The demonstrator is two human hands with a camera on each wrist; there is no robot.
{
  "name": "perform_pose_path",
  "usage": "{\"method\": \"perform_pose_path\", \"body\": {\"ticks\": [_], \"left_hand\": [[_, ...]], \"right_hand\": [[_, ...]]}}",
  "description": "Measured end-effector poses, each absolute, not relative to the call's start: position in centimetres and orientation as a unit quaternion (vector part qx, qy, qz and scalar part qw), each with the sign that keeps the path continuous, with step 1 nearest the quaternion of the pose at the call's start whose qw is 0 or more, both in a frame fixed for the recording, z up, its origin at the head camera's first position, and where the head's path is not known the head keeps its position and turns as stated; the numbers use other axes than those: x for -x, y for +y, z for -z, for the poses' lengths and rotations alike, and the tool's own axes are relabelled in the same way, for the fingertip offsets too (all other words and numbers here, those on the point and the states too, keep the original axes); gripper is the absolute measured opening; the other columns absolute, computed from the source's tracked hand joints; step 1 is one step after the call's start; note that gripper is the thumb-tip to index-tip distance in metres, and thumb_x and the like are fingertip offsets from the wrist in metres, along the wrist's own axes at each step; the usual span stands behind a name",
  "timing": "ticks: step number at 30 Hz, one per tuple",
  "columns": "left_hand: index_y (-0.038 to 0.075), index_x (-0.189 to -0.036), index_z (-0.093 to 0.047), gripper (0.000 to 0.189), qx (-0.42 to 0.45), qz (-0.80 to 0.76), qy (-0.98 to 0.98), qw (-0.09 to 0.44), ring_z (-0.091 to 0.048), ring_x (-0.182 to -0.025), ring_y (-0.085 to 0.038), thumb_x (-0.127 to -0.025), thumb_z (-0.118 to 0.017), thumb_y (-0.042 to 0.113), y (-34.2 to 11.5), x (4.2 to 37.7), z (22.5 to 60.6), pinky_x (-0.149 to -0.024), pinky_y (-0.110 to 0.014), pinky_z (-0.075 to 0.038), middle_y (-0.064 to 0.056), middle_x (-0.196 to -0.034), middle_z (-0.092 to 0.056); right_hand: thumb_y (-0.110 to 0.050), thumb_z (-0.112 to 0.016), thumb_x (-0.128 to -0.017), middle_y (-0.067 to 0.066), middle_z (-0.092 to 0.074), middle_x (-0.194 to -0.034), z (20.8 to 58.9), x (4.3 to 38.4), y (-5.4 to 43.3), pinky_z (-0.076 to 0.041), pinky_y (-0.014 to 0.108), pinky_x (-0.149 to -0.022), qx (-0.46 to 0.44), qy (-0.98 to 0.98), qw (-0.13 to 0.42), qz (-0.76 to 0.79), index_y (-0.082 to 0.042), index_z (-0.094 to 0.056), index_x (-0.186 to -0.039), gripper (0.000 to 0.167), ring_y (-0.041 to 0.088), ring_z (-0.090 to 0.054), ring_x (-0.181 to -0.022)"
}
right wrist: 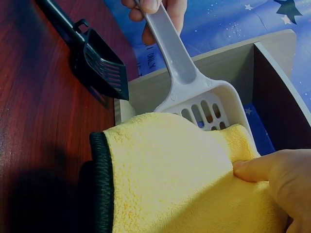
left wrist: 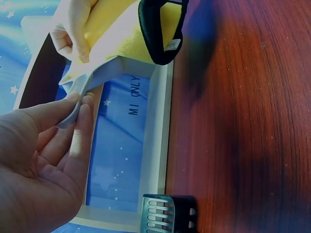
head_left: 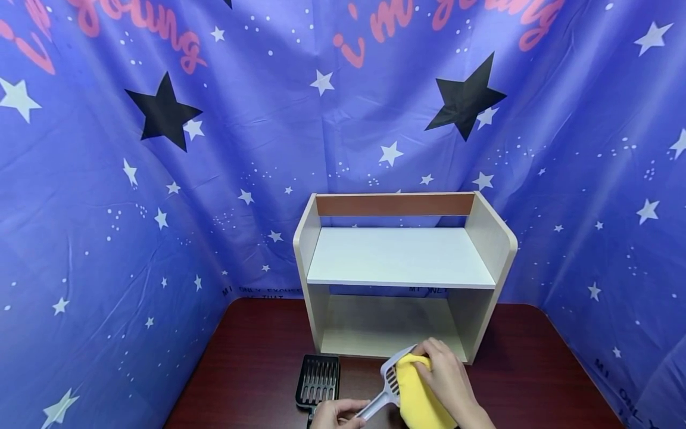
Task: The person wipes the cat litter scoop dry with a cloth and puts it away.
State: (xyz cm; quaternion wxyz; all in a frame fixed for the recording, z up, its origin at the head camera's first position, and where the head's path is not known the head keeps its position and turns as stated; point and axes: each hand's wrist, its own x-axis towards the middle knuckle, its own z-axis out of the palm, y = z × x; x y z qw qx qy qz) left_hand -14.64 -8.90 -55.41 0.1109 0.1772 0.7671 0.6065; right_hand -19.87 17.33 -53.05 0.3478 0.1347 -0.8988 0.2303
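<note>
My left hand [head_left: 337,414] pinches the handle of a light grey litter scoop [right wrist: 187,87] between thumb and fingers. The scoop is held above the table, its slotted head tilted up. My right hand [head_left: 449,378] grips a yellow cloth [head_left: 420,399] with dark edging, thumb on top, against the scoop's head. In the right wrist view the cloth covers the lower part of the head, while several slots show above it. A black litter scoop [head_left: 318,379] lies on the table to the left of the hands, slotted head toward the shelf.
A small two-tier shelf [head_left: 402,256] with a white middle board stands at the back of the dark red wooden table [head_left: 246,369]. Blue star-printed cloth [head_left: 268,149] hangs behind and at both sides.
</note>
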Motion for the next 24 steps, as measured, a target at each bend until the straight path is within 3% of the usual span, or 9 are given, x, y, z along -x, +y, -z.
{"method": "perform_pose_path", "body": {"ticks": [24], "left_hand": [[-0.007,-0.109,-0.073,0.029,-0.138,-0.611,0.768,0.131,-0.063,-0.067,0.005,-0.083,-0.076,0.006,-9.2,15.4,55.7,-0.061,-0.011,-0.051,-0.021,-0.084,-0.075]], "right_hand": [[-0.001,-0.091,-0.058,-0.013,-0.059,-0.077,52.6,20.6,19.3,-0.049,0.029,-0.062,-0.108,-0.903,0.346,-0.229,-0.021,-0.061,-0.074,0.040,0.008,-0.058,-0.073]]}}
